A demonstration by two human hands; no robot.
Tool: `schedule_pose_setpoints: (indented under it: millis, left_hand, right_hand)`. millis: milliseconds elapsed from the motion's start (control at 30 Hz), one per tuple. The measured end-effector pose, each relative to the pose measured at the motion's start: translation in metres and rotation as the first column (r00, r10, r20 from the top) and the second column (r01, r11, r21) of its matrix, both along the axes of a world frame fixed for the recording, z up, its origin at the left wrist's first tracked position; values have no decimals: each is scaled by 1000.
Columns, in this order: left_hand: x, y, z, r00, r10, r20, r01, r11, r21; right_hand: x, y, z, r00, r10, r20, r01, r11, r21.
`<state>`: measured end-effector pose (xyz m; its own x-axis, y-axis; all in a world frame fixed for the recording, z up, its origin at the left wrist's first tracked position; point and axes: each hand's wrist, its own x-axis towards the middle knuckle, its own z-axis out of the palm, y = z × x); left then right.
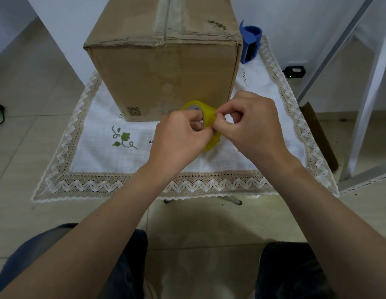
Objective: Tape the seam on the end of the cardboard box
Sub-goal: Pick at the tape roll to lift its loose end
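Observation:
A brown cardboard box [164,70] stands on a white lace-edged cloth [123,152], with old tape running along its top seam. Just in front of the box I hold a yellowish roll of tape [206,116] above the cloth. My left hand [179,139] grips the roll with fingers through its core. My right hand [250,128] pinches the roll's outer surface with thumb and forefinger. The lower part of the roll is hidden behind my hands.
A blue tape dispenser [250,42] stands behind the box's right corner. A small black device [294,71] with a green light lies on the floor at right, near a white metal frame [364,104]. A folded cardboard piece [319,134] lies beside the cloth's right edge.

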<state>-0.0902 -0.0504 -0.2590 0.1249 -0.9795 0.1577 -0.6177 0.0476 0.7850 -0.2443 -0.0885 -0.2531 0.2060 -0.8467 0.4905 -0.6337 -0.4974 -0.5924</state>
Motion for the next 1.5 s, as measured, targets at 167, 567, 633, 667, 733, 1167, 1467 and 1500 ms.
schedule_pose_setpoints:
  millis: [167,567,633,667,733,1167,1467,1500]
  left_hand:
    - [1,-1,2,995,-21,-98,24,999,26]
    - [-1,4,0,977,-117,-177,135,986,93]
    - [-4,4,-1,978,-120,-170,134,988,73]
    - [-5,3,-1,979,-114,-167,126,990,58]
    - [-6,2,0,976,-97,-193,109,993,53]
    - [-4,0,5,969,-85,-231,99,994,53]
    - [0,-2,7,960,-47,-277,69,995,69]
    - [1,-3,8,957,-45,-288,66,996,63]
  right_hand:
    - [1,-1,-2,1000,-1,5,1,1000,-29]
    - [-17,-12,15,996,-40,79,16,955,295]
    - [-21,-13,16,996,-55,67,35,960,278]
    - [-21,-13,16,997,-57,49,43,969,244]
    - [-21,-12,17,998,-54,11,52,983,178]
    - [-16,-8,10,999,-32,-1,32,999,-14]
    - [-11,-6,7,1000,-24,16,25,998,-57]
    - [-10,-6,8,999,-26,21,27,998,-63]
